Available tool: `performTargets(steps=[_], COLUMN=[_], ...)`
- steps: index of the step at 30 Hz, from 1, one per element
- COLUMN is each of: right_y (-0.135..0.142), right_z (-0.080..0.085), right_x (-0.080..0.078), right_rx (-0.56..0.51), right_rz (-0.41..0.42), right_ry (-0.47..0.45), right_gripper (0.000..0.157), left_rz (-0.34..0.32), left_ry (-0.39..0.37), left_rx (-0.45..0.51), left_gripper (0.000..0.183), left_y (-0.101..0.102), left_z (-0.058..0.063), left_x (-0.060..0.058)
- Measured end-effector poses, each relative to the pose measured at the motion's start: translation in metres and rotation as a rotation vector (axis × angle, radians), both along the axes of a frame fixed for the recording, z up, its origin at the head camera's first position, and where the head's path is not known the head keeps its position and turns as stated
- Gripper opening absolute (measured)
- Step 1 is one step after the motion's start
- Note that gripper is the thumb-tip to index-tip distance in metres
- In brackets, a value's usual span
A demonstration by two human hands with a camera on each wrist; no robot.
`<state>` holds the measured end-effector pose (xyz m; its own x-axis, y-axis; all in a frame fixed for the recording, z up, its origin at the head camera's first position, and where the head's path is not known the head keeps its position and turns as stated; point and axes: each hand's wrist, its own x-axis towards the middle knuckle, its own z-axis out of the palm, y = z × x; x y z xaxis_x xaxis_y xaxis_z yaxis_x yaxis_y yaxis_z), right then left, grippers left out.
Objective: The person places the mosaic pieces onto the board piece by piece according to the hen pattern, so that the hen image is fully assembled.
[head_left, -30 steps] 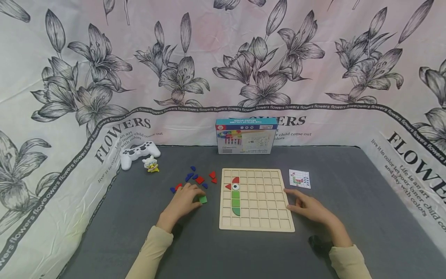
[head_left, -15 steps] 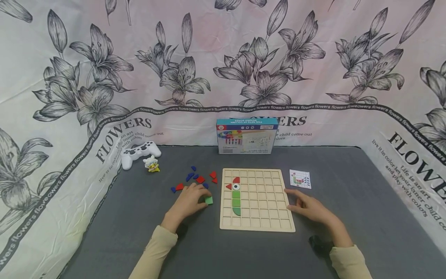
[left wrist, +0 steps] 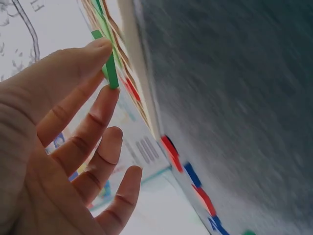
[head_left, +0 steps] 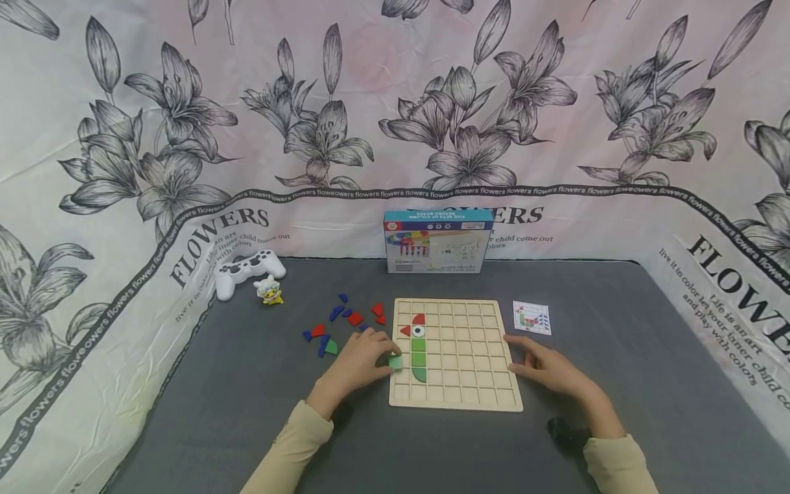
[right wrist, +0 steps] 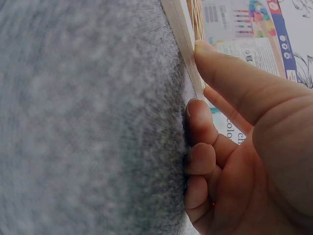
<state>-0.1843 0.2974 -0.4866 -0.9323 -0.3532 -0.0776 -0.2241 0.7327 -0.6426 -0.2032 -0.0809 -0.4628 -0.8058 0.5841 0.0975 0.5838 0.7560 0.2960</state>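
My left hand (head_left: 353, 363) pinches a green square tile (head_left: 396, 363) between thumb and fingertips, over the left edge of the wooden grid board (head_left: 475, 394). In the left wrist view the tile (left wrist: 112, 73) is seen edge-on, the other fingers spread loosely. On the board stand a red quarter-round piece (head_left: 419, 319), a red triangle (head_left: 405, 331), a white eye tile (head_left: 418, 331), green squares (head_left: 418, 359) and a green quarter-round piece (head_left: 420, 374). My right hand (head_left: 549, 367) touches the board's right edge with thumb and index finger; its other fingers are bent against the tabletop in the right wrist view.
Loose red pieces (head_left: 354, 319), blue pieces (head_left: 336, 313) and a green curved piece (head_left: 331, 347) lie left of the board. A pattern card (head_left: 532, 318) lies to its right, a cardboard box (head_left: 435, 247) behind. Back left are a game controller (head_left: 247, 271) and a small figurine (head_left: 268, 290).
My left hand has carried the green square tile right, from beside the loose pieces to the board's left edge, uncovering blue and green pieces. The right hand has stayed put.
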Motion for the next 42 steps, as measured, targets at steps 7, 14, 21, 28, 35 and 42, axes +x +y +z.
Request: performTargets(steps=[7,14,21,28,35,42], right_y=[0.001,0.001,0.001,0.002,0.001,0.000], right_z=[-0.001,-0.002,-0.001,-0.001,0.000,0.000], right_x=[0.000,0.000,0.000,-0.001,-0.001,0.000], right_rx=[0.000,0.004,-0.013,-0.008,-0.010,-0.013], right_rz=[0.007,0.004,0.001,0.003,0.011,0.021], right_ry=[0.017,0.015,0.004,0.002,0.001,0.011], right_gripper=[0.057,0.058,0.058,0.059,0.059,0.058], left_rz=[-0.047,-0.080,-0.133,-0.162,-0.157,-0.154], left_ry=[-0.028,-0.014,-0.033,-0.025,-0.035,-0.047], left_rx=[0.006,-0.039,-0.058,-0.067,-0.080,-0.097], left_gripper=[0.027,0.027,0.026,0.027,0.027,0.028], left_y=[0.017,0.034,0.048,0.057,0.060,0.060], left_z=[0.002,0.000,-0.002,-0.004,-0.005,-0.007], left_x=[0.004,0.002,0.000,-0.002,-0.002,-0.001])
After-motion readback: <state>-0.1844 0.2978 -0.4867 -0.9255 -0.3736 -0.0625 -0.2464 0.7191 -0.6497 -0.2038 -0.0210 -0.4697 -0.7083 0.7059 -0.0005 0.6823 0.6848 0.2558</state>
